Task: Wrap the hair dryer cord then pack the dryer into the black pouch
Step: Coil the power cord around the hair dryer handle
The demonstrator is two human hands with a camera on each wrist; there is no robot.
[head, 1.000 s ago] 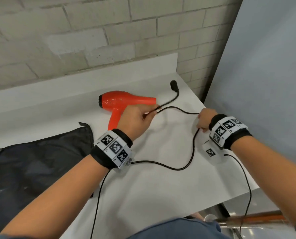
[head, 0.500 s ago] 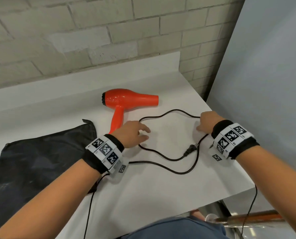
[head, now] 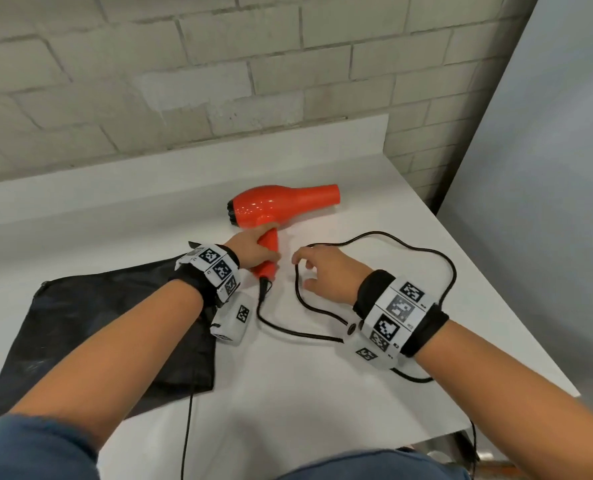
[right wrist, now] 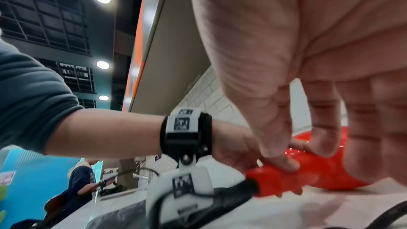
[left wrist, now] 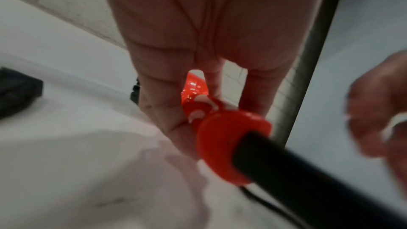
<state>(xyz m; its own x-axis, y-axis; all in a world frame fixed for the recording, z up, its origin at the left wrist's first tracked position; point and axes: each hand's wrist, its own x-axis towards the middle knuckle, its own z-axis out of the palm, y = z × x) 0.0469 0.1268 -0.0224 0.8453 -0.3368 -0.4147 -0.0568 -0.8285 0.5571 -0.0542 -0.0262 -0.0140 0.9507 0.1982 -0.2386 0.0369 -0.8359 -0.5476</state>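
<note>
The left hand wraps the glossy orange plastic hair dryer's handle. At its 3 o'clock, the right hand hovers loosely spread, empty, over the thin black cord.

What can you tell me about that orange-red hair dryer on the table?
The hair dryer is glossy orange-red plastic with a black rear grille. It lies on its side on the white table, nozzle pointing right, handle toward the person. The left hand grips the handle. A black cord leaves the handle's base through a stiff black sleeve and lies in loose loops on the table, not yet wrapped. The right hand hovers beside it, not touching the dryer.
</note>
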